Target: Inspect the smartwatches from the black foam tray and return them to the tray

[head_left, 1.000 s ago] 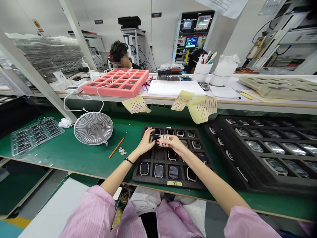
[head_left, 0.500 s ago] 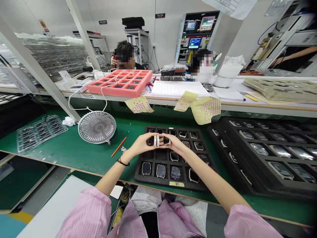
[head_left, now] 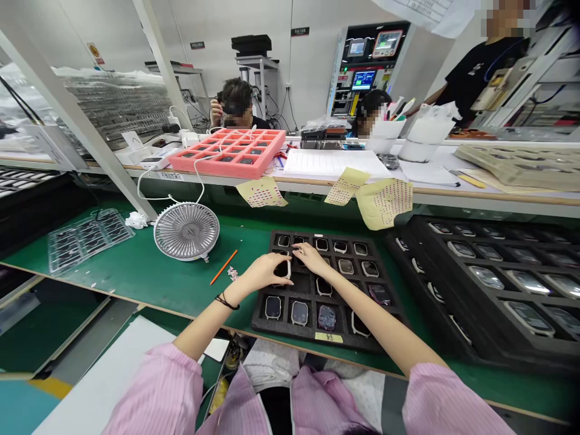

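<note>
In the head view, my left hand (head_left: 270,270) pinches a pale-rimmed smartwatch body (head_left: 283,269) over the left side of a black foam tray (head_left: 292,338). My right hand (head_left: 311,258) reaches down into the tray beside it, fingers bent around a second dark watch body mostly hidden under them. Other strapless watches lie face up in the tray's compartments, among them a watch (head_left: 272,307) and another watch (head_left: 299,313) in the front row. One front-row watch (head_left: 327,317) looks wrapped in film. A yellow label (head_left: 328,338) is stuck on the front rim.
Stacked black trays (head_left: 489,290) of watches stand at the right. A round fan (head_left: 186,231), an orange stick (head_left: 223,267) and a clear plastic tray (head_left: 90,238) are on the left. A pink tray (head_left: 267,158) lies on the shelf; several people are beyond it.
My hands have parted from holding two watches side by side. The right hand has gone down into the tray; the left keeps its watch upright. A person has come into view at upper right.
</note>
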